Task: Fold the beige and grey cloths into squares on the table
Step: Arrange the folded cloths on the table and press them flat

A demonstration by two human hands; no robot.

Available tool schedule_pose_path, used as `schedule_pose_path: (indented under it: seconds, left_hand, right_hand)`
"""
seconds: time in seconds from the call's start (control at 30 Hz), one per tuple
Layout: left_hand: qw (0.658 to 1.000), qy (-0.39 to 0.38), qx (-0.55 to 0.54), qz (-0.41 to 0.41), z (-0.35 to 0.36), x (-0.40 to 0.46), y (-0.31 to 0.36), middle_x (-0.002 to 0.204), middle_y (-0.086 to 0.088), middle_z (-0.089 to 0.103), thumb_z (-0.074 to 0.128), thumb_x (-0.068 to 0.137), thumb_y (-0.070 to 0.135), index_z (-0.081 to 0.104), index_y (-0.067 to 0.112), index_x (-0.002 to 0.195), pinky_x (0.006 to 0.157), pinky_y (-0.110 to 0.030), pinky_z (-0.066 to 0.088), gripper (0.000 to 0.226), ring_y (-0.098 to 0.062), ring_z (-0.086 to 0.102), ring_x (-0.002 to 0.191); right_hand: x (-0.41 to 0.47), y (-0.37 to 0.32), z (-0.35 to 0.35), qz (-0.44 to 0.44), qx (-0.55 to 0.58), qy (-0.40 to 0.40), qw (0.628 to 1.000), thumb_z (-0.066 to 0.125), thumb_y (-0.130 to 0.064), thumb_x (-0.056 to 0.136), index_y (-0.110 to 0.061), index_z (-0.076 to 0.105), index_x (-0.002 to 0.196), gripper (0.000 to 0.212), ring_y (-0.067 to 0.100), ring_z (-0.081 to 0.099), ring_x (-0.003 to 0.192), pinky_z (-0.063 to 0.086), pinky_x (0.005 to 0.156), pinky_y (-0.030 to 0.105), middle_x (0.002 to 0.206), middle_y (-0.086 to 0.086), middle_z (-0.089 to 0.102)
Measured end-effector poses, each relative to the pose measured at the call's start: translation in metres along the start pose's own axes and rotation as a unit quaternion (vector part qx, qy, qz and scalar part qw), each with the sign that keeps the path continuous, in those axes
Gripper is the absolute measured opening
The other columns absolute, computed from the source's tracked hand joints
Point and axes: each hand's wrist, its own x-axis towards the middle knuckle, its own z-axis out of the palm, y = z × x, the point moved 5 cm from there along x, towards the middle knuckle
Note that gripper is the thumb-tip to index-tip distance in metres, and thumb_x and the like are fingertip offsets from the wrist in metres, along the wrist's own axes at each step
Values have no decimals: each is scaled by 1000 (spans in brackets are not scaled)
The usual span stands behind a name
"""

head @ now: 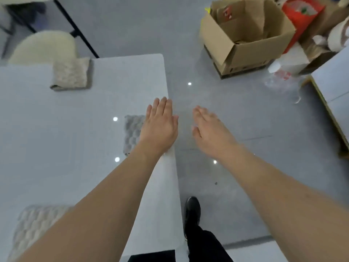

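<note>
both hands flat, gripping nothing: left hand (pixel 159 127) over small grey honeycomb-textured cloth (pixel 133 134) at white table (pixel 37 129) edge, right hand (pixel 209 129) off-table. folded beige cloth (pixel 70 74) further back. tip: press creases flat, square corners.

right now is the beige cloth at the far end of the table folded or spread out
Folded: the beige cloth lies as a compact, thick square with layered edges showing.

both forearms bare, no sleeves, no watch or rings on the left hand (pixel 160 127) or right hand (pixel 209 127). black trousers (pixel 205 246), black shoe (pixel 192 210).
</note>
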Motion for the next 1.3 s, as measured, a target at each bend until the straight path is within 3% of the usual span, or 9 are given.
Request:
schedule_pose_path:
  seconds: [0.27, 0.7, 0.83, 0.97, 1.03, 1.2, 1.3]
  left_hand:
    - [988, 43, -25, -148, 1, -26, -97, 163, -10, 15, 27, 105, 33, 17, 4, 154, 122, -37, 0, 58, -26, 4, 152]
    - [907, 161, -113, -371, 42, -77, -115, 163, -10, 16, 22, 105, 37, 19, 5, 155, 123, -37, 3, 59, -24, 6, 152]
    - [847, 247, -177, -437, 56, -81, -99, 164, -6, 10, 20, 104, 39, 14, 6, 156, 123, -35, 1, 62, -18, -2, 152]
    - [708, 349, -308, -531, 72, -74, -71, 163, 12, 2, 24, 106, 38, 7, 17, 157, 122, -26, 0, 58, 1, -10, 148]
    - [662, 380, -343, -548, 78, -65, -59, 162, 17, 0, 26, 106, 34, 5, 20, 157, 119, -20, -2, 57, 7, -10, 145]
    - [596, 453, -376, -546, 87, -37, -48, 163, 16, -1, 26, 107, 30, 8, 21, 157, 122, -26, 1, 54, 6, -8, 146]
    - [594, 465, -344, -559, 95, -31, -51, 163, 13, 3, 26, 105, 35, 11, 19, 156, 120, -21, -1, 56, 2, -8, 148]
  right_hand:
    - [67, -71, 42, -159, 7, -67, 985, 32, -24, 102, -6, 17, 153, 56, 21, 8, 149, 7, 121, 37, 161, 9, 12]
    - [124, -95, 72, -360, 1, -202, 911, 27, -27, 105, -13, 11, 154, 54, 7, -1, 148, -6, 118, 22, 162, -2, 5]
    - [147, -97, 70, -387, 47, -245, 888, 29, -28, 105, -18, 12, 154, 53, -3, -2, 144, -5, 114, 13, 162, -8, 6]
    - [166, -94, 75, -414, 73, -307, 854, 30, -28, 105, -21, 12, 154, 53, -9, -2, 141, -5, 110, 6, 161, -13, 4]
    - [172, -91, 82, -429, 73, -335, 836, 31, -28, 105, -21, 11, 155, 54, -10, -2, 141, -5, 108, 2, 161, -14, 3]
    - [171, -91, 104, -465, 91, -369, 800, 31, -28, 105, -20, 8, 154, 55, -6, -5, 144, -2, 116, 14, 161, -13, 0]
    - [171, -91, 116, -493, 74, -342, 797, 26, -32, 104, -16, 8, 154, 56, 0, -7, 146, -2, 119, 22, 162, -8, -1]
